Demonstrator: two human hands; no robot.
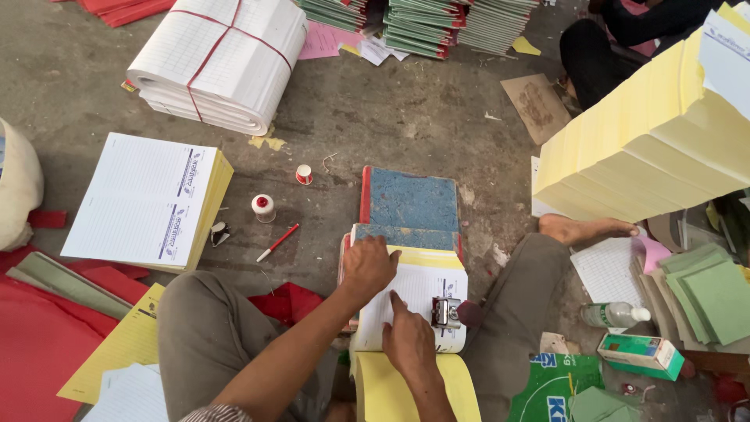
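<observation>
The person sits on the floor with a ruled pad [418, 301] between the knees, seemingly at the page-checking stage. The left hand [367, 270] presses flat on its upper left corner; the right hand [408, 340] points a finger at the page, holding nothing, beside a metal clip [447, 311]. Turning the sheet would call for lifting its edge

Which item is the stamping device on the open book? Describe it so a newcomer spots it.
Start at the person's two hands on the open ruled pad between their knees. Just right of the right hand sits a small metal stamping device on the white page. It is the only shiny metal piece there, with a dark round knob.
</observation>
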